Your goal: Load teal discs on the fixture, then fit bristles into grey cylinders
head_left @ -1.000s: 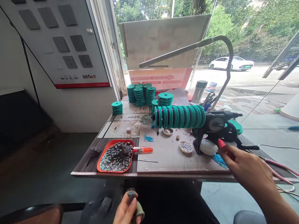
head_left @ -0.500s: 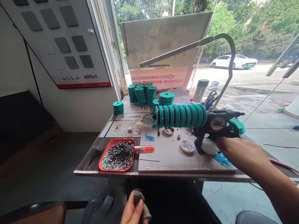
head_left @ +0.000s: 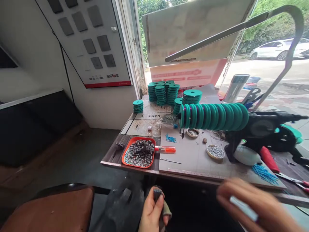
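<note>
Below the table's front edge, my left hand (head_left: pixel 151 211) is closed around a crumpled grey-olive cloth-like piece (head_left: pixel 166 210) with a dark rounded tip. My right hand (head_left: pixel 256 204) hangs in front of the table edge, smeared by motion. Its fingers are curved with a pale gap between them, and I cannot make out whether it holds anything. Above it stands a black hand-cranked winder (head_left: pixel 263 127), whose shaft carries a row of green spools (head_left: pixel 212 116). Beneath the winder lie a white rounded object (head_left: pixel 246 155) and blue thin pieces (head_left: pixel 265 174).
A red tray (head_left: pixel 123 158) of dark cylinders sits at the front left, beside an orange-handled tool (head_left: pixel 166 149). Small dishes (head_left: pixel 215 152) hold beads. Stacked green spools (head_left: pixel 160 95) stand behind. Scissors (head_left: pixel 293 180) lie at right; a brown chair (head_left: pixel 51 209) is at left.
My right hand has left the winder's crank side and come down and inward before the table edge. My left hand keeps its hold. The view has swung left and closer.
</note>
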The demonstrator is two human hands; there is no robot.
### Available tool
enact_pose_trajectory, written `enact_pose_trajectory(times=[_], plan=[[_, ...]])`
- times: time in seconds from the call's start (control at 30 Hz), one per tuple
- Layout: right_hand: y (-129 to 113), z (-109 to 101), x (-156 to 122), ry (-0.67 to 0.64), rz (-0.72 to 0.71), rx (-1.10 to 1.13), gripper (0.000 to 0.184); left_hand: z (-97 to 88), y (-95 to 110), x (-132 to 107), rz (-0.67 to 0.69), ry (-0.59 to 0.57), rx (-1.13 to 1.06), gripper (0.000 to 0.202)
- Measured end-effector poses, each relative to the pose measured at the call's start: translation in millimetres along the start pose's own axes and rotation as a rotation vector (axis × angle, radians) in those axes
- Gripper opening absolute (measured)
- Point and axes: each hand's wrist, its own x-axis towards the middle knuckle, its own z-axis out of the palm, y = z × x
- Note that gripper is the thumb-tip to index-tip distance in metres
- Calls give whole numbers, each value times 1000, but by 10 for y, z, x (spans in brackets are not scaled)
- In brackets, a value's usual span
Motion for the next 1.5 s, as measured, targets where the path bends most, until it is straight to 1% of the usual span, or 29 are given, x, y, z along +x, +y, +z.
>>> enact_pose_trajectory(times=[0.03,0.07,0.1,0.13,0.17,0.23,0.3,0.4,0.47,0.57,0.67,0.8,0.87,0.93,0.97,1.03,1.13,1.2,1.23,1.3,1.37,1.43,1.5], plan=[[-137,197,36,-48,-62,68,27,-4,9,-10,-4,3,-19,69],[-248,387,60,-85,-88,131,27,-8,19,-22,-9,2,-43,70],[-328,563,69,-84,-74,193,26,-11,30,-36,-15,2,-69,72],[-378,717,64,-84,-30,229,24,-12,41,-51,-18,11,-95,73],[-403,844,46,-60,-15,273,23,-10,52,-67,-25,24,-118,73],[-406,1014,-9,-18,32,300,22,-1,70,-98,-39,51,-155,69],[-392,1085,-64,11,45,300,22,13,78,-119,-46,69,-179,64],[-392,1090,-97,34,47,295,22,22,61,-114,-50,87,-206,60],[-407,1075,-78,35,35,289,23,13,26,-81,5,79,-220,57],[-437,1066,-7,50,1,261,24,-16,-46,-1,87,-20,-212,56],[-463,1071,65,107,-30,188,29,-38,-96,61,93,-71,-182,59],[-462,1070,86,142,-70,56,34,-45,-86,60,134,-47,-164,60],[-449,1063,67,143,-54,49,32,-46,-80,48,146,-45,-146,59],[-442,1053,51,130,-16,97,30,-48,-92,48,150,-45,-107,59],[-444,1047,48,105,5,135,29,-50,-105,54,155,-43,-80,59],[-458,1032,51,11,35,244,25,-58,-134,74,174,-42,-17,59],[-490,1007,63,-108,30,442,24,-82,-164,105,215,-43,42,55],[-500,1004,64,-84,17,504,26,-98,-167,113,228,-39,54,53],[-498,1011,62,-60,17,498,26,-101,-163,111,230,-38,60,54],[-483,1044,47,-38,35,430,25,-96,-148,90,229,-26,73,56],[-458,1089,24,-23,80,337,25,-74,-125,52,223,10,54,57],[-437,1118,1,6,114,254,27,-44,-99,8,223,67,14,58],[-431,1115,-10,52,94,200,30,-19,-76,-26,228,124,-35,59]])
